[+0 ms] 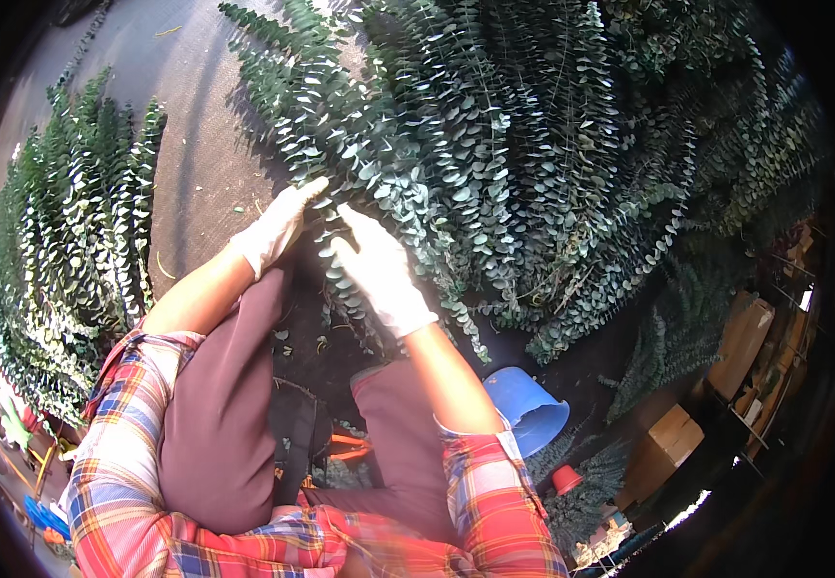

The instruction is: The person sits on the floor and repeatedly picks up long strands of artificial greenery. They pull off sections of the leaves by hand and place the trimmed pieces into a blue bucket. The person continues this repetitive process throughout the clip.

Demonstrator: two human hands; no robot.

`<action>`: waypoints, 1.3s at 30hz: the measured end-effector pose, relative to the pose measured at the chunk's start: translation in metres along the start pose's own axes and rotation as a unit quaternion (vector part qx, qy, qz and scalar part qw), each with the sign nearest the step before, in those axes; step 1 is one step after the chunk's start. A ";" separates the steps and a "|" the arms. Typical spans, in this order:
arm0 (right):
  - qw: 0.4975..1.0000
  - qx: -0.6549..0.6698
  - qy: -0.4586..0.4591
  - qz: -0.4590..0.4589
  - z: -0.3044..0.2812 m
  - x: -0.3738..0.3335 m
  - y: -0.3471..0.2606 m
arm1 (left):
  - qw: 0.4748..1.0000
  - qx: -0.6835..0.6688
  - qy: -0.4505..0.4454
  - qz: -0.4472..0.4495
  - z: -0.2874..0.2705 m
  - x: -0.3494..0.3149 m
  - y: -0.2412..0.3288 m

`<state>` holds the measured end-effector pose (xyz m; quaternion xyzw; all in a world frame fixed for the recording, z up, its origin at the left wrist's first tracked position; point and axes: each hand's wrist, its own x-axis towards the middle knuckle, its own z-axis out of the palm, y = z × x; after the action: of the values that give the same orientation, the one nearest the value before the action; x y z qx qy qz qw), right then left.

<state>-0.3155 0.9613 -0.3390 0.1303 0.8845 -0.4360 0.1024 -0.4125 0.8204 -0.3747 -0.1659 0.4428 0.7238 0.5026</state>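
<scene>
My left hand [280,229], in a white glove, is closed at the side of a leafy eucalyptus branch [332,197] in front of my knees. Across from it, my right hand [381,273], also gloved in white, has its thumb and fingers bent around the same branch. The grip is partly hidden by leaves. The branch's upper part runs into a broad heap of eucalyptus branches [494,144] with round grey-green leaves. Its lower end hangs between my forearms over the dark ground.
Another eucalyptus pile [85,222] lies to the left on brown ground cover [200,183]. Beside my right forearm lies a blue bucket [530,409], tipped over. An orange-handled tool [348,445] is between my legs. Cardboard boxes [666,451] and a small red pot [566,479] are at right.
</scene>
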 end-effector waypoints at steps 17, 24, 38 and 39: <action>0.987 -0.058 -0.010 0.146 -0.021 -0.005 -0.005 | 0.964 -0.216 0.135 0.075 -0.044 -0.016 -0.005; 0.995 -0.081 0.017 -0.064 -0.001 -0.023 -0.022 | 0.986 -0.095 0.097 0.100 -0.009 -0.033 0.024; 0.980 0.038 0.126 0.149 -0.022 0.037 0.036 | 0.970 0.020 0.211 0.117 -0.021 -0.042 0.017; 0.988 -0.032 0.077 0.131 -0.018 0.038 0.043 | 0.966 0.056 0.208 0.142 -0.026 -0.042 0.017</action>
<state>-0.3390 1.0059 -0.3717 0.2752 0.8783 -0.3793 0.0943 -0.4140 0.7730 -0.3525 -0.2198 0.5960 0.7115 0.3004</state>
